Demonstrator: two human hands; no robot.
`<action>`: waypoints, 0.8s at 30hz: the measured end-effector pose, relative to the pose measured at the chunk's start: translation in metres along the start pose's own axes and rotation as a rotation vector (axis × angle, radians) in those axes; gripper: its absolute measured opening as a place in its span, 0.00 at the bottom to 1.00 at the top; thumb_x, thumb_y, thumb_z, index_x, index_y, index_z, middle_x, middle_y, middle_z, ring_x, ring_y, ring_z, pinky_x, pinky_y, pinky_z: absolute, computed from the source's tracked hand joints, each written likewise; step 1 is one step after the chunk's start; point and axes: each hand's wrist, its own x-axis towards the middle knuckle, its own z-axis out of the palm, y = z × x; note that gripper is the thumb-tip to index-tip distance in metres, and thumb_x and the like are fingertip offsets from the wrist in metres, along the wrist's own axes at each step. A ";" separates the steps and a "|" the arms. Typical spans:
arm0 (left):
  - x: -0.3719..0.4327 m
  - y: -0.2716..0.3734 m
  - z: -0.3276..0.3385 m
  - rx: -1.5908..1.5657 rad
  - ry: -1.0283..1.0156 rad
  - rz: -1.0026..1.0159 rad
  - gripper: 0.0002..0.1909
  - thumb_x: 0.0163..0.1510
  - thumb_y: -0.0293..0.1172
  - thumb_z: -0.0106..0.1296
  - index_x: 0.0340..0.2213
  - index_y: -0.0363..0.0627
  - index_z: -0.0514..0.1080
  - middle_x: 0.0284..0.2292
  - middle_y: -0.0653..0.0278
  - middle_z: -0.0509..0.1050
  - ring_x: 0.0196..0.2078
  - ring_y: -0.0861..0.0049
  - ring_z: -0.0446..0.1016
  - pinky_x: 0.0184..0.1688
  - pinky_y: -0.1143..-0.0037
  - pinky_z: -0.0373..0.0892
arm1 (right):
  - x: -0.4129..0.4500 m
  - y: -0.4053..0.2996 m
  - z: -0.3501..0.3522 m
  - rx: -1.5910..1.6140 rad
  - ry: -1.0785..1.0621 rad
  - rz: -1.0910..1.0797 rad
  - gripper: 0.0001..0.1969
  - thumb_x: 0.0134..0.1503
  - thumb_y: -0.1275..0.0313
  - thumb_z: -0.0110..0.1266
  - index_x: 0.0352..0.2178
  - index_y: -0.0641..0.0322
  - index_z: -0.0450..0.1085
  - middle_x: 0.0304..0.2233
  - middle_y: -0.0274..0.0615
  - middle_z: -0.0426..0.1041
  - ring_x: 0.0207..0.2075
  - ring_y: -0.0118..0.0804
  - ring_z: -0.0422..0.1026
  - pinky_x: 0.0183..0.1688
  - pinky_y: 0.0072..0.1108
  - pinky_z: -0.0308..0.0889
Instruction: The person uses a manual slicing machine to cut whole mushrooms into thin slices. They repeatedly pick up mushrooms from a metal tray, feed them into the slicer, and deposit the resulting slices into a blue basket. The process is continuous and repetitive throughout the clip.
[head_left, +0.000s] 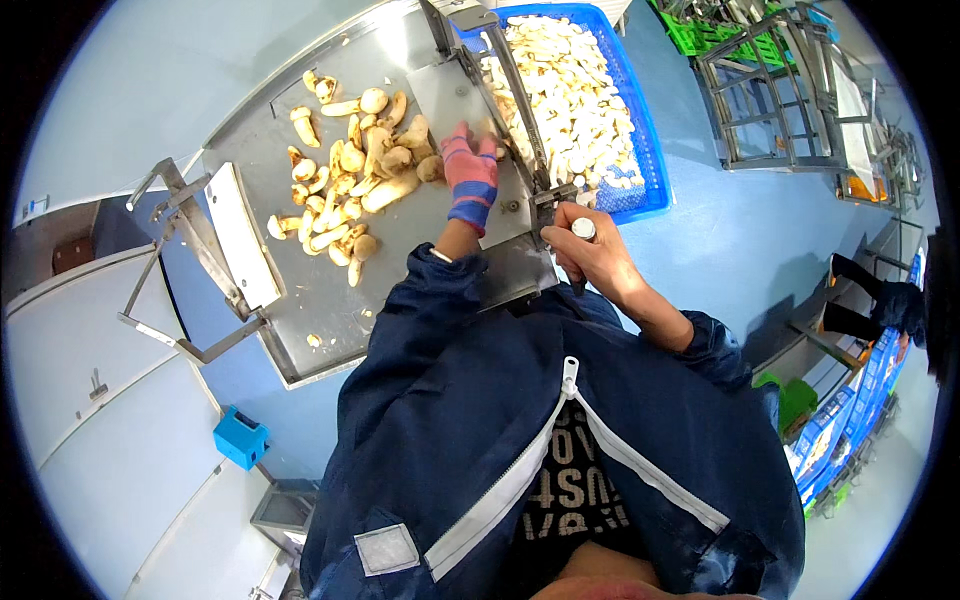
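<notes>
My left hand (471, 180), in a pink and blue striped knit glove, rests over the flat metal feed plate (442, 94) of a hand-operated slicer. Its fingertips are blurred beside the slicer's long blade arm (517, 97), and whether they pinch a mushroom is hard to tell. My bare right hand (600, 251) is wrapped around the slicer's handle (583, 229), whose round white end shows above the fist. Left of the glove, whole thick-stemmed mushrooms (390, 191) lie heaped on the steel table (300, 341). Sliced mushrooms (566, 82) fill much of a blue plastic crate (652, 161) beyond the blade.
A white board on a metal bracket (244, 236) stands at the table's left edge. On the floor at lower left is a blue box (240, 439). Metal racks (780, 105) and a green crate (679, 34) stand at upper right. Another person's legs (859, 300) show at far right beside blue crates.
</notes>
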 end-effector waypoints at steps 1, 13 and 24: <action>-0.004 0.000 -0.003 -0.042 -0.075 -0.023 0.18 0.41 0.31 0.50 0.36 0.37 0.67 0.32 0.49 0.68 0.33 0.61 0.69 0.36 0.72 0.66 | -0.001 0.000 -0.001 0.010 -0.006 0.003 0.12 0.47 0.67 0.50 0.16 0.61 0.59 0.10 0.30 0.60 0.11 0.19 0.57 0.12 0.14 0.52; -0.017 0.000 -0.013 -0.281 -0.261 -0.178 0.14 0.42 0.28 0.52 0.34 0.38 0.71 0.29 0.58 0.73 0.31 0.73 0.72 0.36 0.79 0.67 | 0.017 0.114 -0.009 -0.207 0.089 0.078 0.21 0.46 0.61 0.52 0.33 0.72 0.67 0.30 0.51 0.68 0.40 0.40 0.65 0.46 0.24 0.57; -0.018 -0.010 -0.003 -0.367 -0.285 -0.316 0.14 0.42 0.32 0.53 0.32 0.38 0.71 0.26 0.58 0.73 0.29 0.73 0.72 0.33 0.78 0.67 | 0.008 0.069 -0.004 -0.138 0.020 -0.028 0.15 0.50 0.64 0.48 0.18 0.67 0.65 0.13 0.31 0.61 0.18 0.22 0.59 0.20 0.18 0.54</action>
